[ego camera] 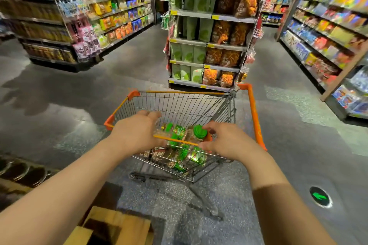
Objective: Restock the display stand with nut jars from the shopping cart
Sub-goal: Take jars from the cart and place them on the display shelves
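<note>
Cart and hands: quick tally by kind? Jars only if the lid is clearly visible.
Hands: 2, left hand and right hand, both over the basket.
Shopping cart: 1.
Green-lidded nut jars: at least 4 lids visible; the pile is blurred, so the exact count is unclear.
Total: at least 7.

Both hands (pixel 137 133) (pixel 227 141) forward, fingers curled.

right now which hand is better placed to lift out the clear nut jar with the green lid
Right. The right hand already has its fingers at the green-lidded clear jar atop the orange-rimmed wire cart; the left hand sits beside it.
</note>
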`<state>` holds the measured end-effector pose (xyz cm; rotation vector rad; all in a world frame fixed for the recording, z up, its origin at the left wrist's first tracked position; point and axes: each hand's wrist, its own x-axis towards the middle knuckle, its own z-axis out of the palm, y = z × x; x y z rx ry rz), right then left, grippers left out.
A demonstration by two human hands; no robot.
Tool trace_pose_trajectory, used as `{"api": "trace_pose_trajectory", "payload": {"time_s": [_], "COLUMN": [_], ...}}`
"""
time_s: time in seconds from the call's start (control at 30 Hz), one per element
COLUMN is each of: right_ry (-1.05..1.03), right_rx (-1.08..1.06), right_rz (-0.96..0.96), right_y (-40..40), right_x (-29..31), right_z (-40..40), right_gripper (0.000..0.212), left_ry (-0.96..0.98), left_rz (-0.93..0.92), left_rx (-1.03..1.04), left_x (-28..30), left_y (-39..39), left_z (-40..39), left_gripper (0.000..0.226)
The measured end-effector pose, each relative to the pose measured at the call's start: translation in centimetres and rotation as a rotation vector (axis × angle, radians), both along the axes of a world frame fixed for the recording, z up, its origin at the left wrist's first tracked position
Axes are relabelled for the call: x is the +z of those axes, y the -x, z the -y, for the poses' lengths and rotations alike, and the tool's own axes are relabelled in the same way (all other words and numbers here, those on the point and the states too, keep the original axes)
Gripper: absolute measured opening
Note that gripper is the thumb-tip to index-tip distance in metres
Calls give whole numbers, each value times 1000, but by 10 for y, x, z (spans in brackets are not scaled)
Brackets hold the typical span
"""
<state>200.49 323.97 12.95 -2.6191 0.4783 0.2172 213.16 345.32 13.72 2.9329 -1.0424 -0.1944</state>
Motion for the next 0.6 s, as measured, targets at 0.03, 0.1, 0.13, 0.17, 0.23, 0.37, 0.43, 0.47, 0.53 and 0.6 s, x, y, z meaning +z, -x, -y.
{"api": "trace_pose_trajectory", "payload": {"time_s": [0.03, 0.1, 0.13, 0.17, 0.23, 0.37, 0.43, 0.47, 0.53, 0.6], "right_ry": [4, 3, -7, -13, -21, 1, 6, 0, -15, -34], "right_rx": [3, 9, 14, 21, 47, 118, 157, 179, 209, 247], "right_rz": [9, 25, 24, 19, 4, -26, -29, -25, -26, -56], "right_y": [-8, -28, -38, -47, -66, -116, -150, -170, -205, -248], "right_x": [-1, -6, -9, -12, -18, -30, -34, -37, -43, -52], "right_z": [3, 7, 9, 11, 13, 26, 36, 41, 49, 58], "right_gripper": [64, 63, 64, 65, 67, 64, 63, 63, 64, 65], "left_ry": [0, 3, 3, -2, -17, -29, -13, -3, 10, 22], "left_rz": [-8, -14, -18, -23, -38, -87, -104, -110, -125, -159], "left_rx": [10, 35, 48, 61, 87, 145, 184, 208, 252, 310], "left_x": [-4, -13, -17, -22, -31, -44, -49, -52, -58, -66], "left_y": [-8, -25, -34, -42, -57, -93, -119, -134, -160, -191], "left_z": [0, -1, 0, 0, 2, 11, 16, 19, 23, 28], "left_gripper": [94, 93, 92, 91, 89, 90, 88, 87, 87, 88]}}
